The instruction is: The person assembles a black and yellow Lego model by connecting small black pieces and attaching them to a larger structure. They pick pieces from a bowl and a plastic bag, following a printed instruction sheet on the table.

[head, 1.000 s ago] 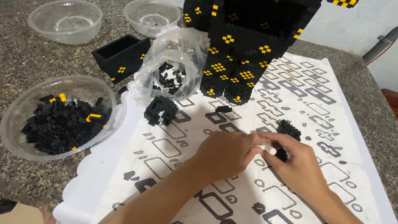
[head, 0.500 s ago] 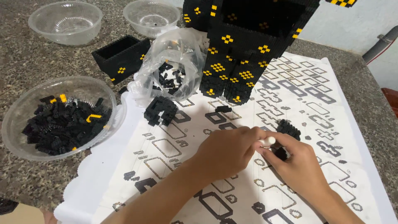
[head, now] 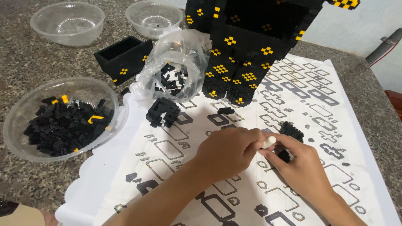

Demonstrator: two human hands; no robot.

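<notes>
- Both hands meet over a printed instruction sheet (head: 259,196) spread on a speckled stone counter (head: 29,54).
- Left hand (head: 228,151) is curled, fingers closed around a small white tool (head: 268,142) whose rounded end shows at the fingertips.
- Right hand (head: 299,165) pinches a small black brick piece (head: 284,155), touching the white tool's tip.
- Just beyond the right hand, a small black brick cluster (head: 292,130) sits on the sheet.
- Further back stands a tall black brick model (head: 247,50) with yellow dotted patterns.
- Left of it lies an open clear plastic bag (head: 176,71) of black pieces, with a black brick chunk (head: 163,112) in front.
- At far left, a clear bowl (head: 25,111) holds loose black and yellow bricks.
- Behind are a black brick box (head: 123,58) and two more clear bowls (head: 67,23).
</notes>
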